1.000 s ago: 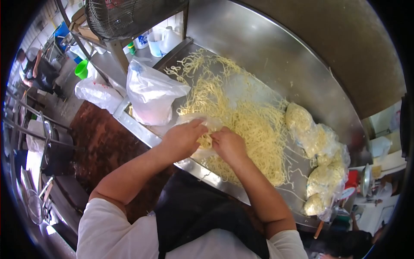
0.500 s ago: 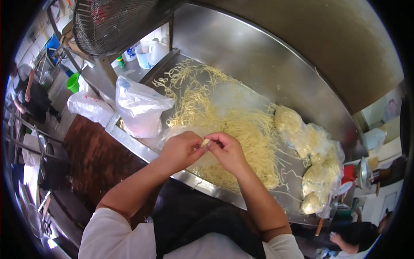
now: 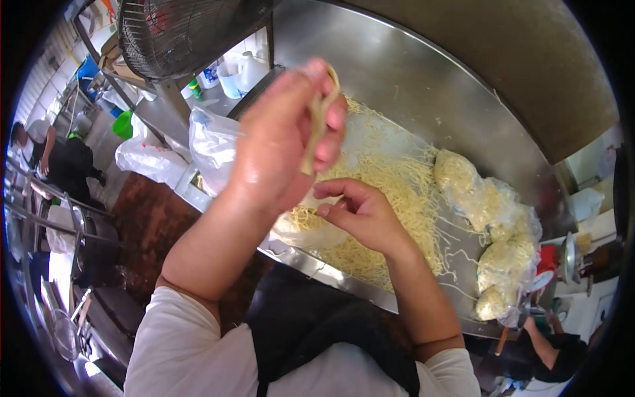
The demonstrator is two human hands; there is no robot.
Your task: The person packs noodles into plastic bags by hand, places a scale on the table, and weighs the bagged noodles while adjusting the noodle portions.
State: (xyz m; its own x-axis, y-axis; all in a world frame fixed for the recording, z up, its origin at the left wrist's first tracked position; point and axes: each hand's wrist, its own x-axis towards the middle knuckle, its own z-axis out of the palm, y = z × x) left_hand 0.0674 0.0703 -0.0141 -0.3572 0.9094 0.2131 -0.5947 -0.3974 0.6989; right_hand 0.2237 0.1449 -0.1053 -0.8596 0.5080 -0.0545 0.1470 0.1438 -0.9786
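Pale strand [image 3: 319,129]: where is it, and how is the grip?

It is in the left hand [image 3: 281,132], whose fingers are curled closed around it; blur obscures the exact fingertip contact.

And the right hand [image 3: 364,215]?

Below and to the right of that grip, thumb and forefinger parted.

Surroundings, from the grip outward?

Below the grip, a translucent bag [image 3: 321,236] beside loose noodles [image 3: 397,225] on the metal table [image 3: 337,276]. Left of the grip, a white bag [image 3: 210,142], partly hidden. Well to the right, bagged noodles [image 3: 499,261]. Up and left, a fan [image 3: 185,36].
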